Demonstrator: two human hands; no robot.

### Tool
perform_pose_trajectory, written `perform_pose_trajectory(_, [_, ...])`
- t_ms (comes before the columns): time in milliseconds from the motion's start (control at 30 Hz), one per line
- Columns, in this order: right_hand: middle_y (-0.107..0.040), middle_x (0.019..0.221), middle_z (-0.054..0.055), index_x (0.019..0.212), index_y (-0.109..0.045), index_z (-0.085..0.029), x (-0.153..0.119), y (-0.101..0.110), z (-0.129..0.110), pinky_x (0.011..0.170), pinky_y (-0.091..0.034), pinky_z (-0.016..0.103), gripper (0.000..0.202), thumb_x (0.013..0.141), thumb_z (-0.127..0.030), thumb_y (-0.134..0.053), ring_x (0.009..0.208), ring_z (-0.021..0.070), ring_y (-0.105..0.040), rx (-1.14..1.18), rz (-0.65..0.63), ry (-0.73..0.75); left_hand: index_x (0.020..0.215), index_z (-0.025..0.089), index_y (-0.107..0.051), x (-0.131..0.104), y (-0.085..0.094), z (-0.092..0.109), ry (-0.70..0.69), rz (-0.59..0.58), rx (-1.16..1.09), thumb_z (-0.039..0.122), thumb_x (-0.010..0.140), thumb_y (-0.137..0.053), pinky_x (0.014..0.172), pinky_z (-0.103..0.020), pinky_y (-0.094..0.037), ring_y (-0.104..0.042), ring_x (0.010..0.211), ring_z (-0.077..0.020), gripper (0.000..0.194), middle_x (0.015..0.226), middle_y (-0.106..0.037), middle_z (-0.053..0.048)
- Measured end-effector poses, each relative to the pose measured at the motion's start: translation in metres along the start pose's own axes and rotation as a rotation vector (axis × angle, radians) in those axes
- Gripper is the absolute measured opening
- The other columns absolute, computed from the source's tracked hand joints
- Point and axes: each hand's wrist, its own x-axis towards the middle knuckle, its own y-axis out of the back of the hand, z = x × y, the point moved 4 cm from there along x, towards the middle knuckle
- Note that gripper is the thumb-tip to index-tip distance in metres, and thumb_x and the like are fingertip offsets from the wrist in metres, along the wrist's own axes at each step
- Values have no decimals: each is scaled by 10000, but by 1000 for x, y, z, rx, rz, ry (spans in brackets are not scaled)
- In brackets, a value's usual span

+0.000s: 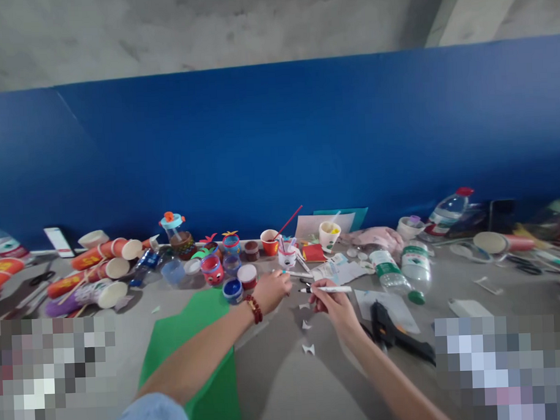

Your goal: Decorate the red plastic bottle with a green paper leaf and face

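My right hand (330,301) holds a slim white marker (341,289) whose dark tip points left. Just left of that tip, my left hand (271,291) hovers over the grey table with its fingers curled together. Whatever may be between those fingers is too small to make out. Behind my left hand stands a small white cup (288,257) with thin sticks or pens in it. Small white paper cut-outs (308,350) lie on the table below and between my hands. A jar with blue contents (232,290) is beside my left wrist.
Green sheet (193,360) lies under my left forearm. A black glue gun (394,334) rests right of my right forearm. Cut plastic bottles (416,263) stand at back right, decorated paper cups (212,270) at back left. A blue partition (277,142) rises behind the table.
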Motion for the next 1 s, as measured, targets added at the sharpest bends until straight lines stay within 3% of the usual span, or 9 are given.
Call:
perform_pose_trajectory(167, [-635,613,-2,779,-585,-176,-3,3,-1,507,-472,246,406,737,-561,-705,488,117,-523,23,21,-5,845,163,-641,6,-11,-12,15,32,-76,112,857,-547,889,-406,-473,-583,1021,-262,107,958,-674,-113])
perform_pose_trajectory(300, [-630,597,8,782,-589,-179,-5,6,-10,515,-445,252,392,793,-568,-642,519,141,-549,-33,-1,80,990,172,-620,-13,-3,-12,109,113,-193,186,900,-515,875,-329,-485,-610,977,-201,139,1024,-678,-82])
perform_pose_trajectory(500, [-624,614,5,824,-592,-180,-8,-5,-13,529,-437,247,312,858,-490,-597,550,142,-561,-89,-79,136,962,189,-644,-40,16,1,155,183,-507,305,909,-523,779,-267,-482,-615,849,-159,175,937,-687,-36])
perform_pose_trajectory(833, [-602,586,-13,800,-581,-179,-23,-15,-15,539,-423,243,300,865,-471,-608,544,135,-549,-97,-169,55,964,180,-635,-54,20,23,199,146,-717,304,897,-537,757,-268,-464,-615,854,-169,171,923,-679,-44])
perform_pose_trajectory(1000, [-601,596,-2,783,-573,-176,-34,-15,-14,543,-421,252,326,893,-484,-571,556,141,-547,-64,-207,59,988,170,-600,-60,18,36,188,87,-884,335,930,-490,608,-221,-444,-593,659,-122,206,809,-639,-23])
